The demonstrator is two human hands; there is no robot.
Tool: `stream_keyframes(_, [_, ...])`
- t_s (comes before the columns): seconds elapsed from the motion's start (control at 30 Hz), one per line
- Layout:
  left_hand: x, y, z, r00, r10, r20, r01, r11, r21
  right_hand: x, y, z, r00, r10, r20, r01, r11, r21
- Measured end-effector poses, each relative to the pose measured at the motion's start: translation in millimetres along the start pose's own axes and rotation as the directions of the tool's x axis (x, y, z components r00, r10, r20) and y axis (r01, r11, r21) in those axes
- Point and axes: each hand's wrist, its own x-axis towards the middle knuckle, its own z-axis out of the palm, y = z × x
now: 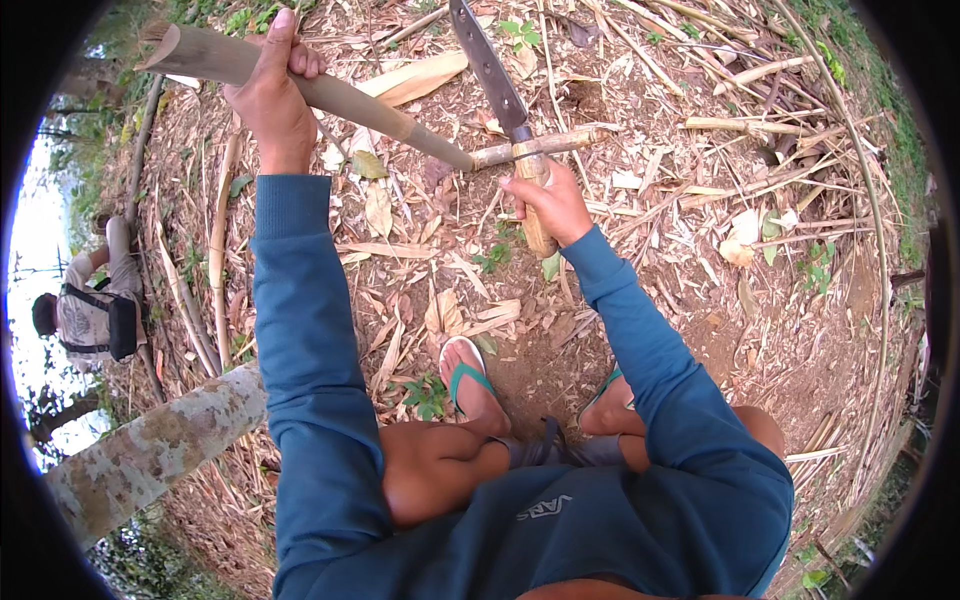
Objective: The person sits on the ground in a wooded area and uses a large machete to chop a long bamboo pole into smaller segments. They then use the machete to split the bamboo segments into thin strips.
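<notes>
Bamboo pole point(360, 112) grasped by left hand point(275, 95) between 10 and 11 o'clock, fingers curled round it; pole slanted from 10 o'clock toward 12. Wooden handle point(538, 235) of long knife point(488, 68) clasped by right hand point(552, 205) at 1 o'clock; dark blade pointed toward 12. Stick point(572, 140) crossed by handle; whether joined to pole cannot be told. Ground point(535, 335) littered with chips, dry leaves. Sandalled feet point(475, 390) planted near 6, mottled trunk point(160, 445) seen at 8, another person point(95, 310) at 9.
</notes>
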Motion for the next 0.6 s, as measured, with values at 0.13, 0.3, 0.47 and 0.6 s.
stream_keyframes(0.13, [-5, 0, 16, 0.998, 0.065, -0.025, -0.064, 0.997, 0.038, -13, 12, 22, 0.917, -0.341, -0.206, 0.326, 0.940, -0.106])
stream_keyframes(0.3, [-14, -2, 42, 0.980, 0.162, -0.112, -0.124, 0.950, 0.287, -33, 106, 1, 0.876, 0.433, -0.215, -0.459, 0.609, -0.646])
stream_keyframes(0.47, [-26, 5, 36, 0.974, 0.205, -0.098, -0.185, 0.966, 0.179, -26, 92, -21, 0.839, 0.543, -0.035, -0.540, 0.839, 0.063])
stream_keyframes(0.6, [-20, 3, 30, 0.961, 0.232, -0.151, -0.209, 0.966, 0.150, -23, 2, -14, 0.994, 0.102, -0.039, -0.100, 0.993, 0.060])
